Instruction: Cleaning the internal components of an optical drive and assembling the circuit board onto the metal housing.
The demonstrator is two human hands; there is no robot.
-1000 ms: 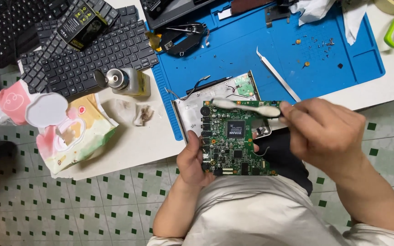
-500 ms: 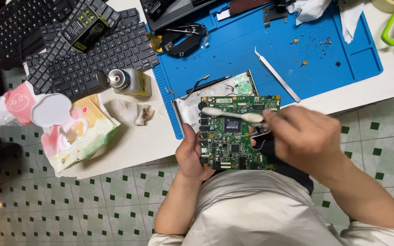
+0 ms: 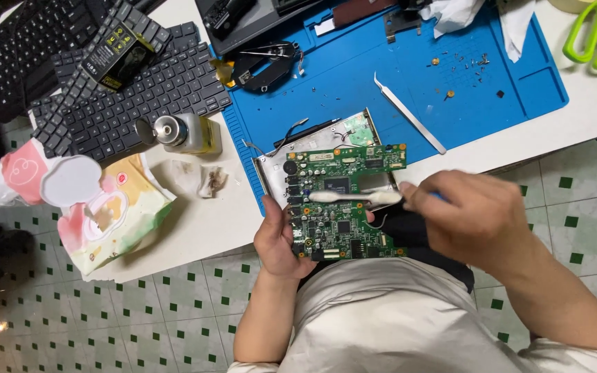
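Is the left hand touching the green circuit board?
Touching. The head view shows the left hand gripping the green circuit board at its left edge, thumb lying over the board's face.

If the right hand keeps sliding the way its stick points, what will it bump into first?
The right hand points its cotton swab leftward across the green circuit board. Straight on, it would probably meet the left hand thumb gripping the board's left edge, though depth is hard to judge.

Green circuit board (image 3: 343, 200), blue mat (image 3: 409, 69), black keyboards (image 3: 126, 97), lime scissors (image 3: 595, 34), green-and-white checked floor (image 3: 174, 324)
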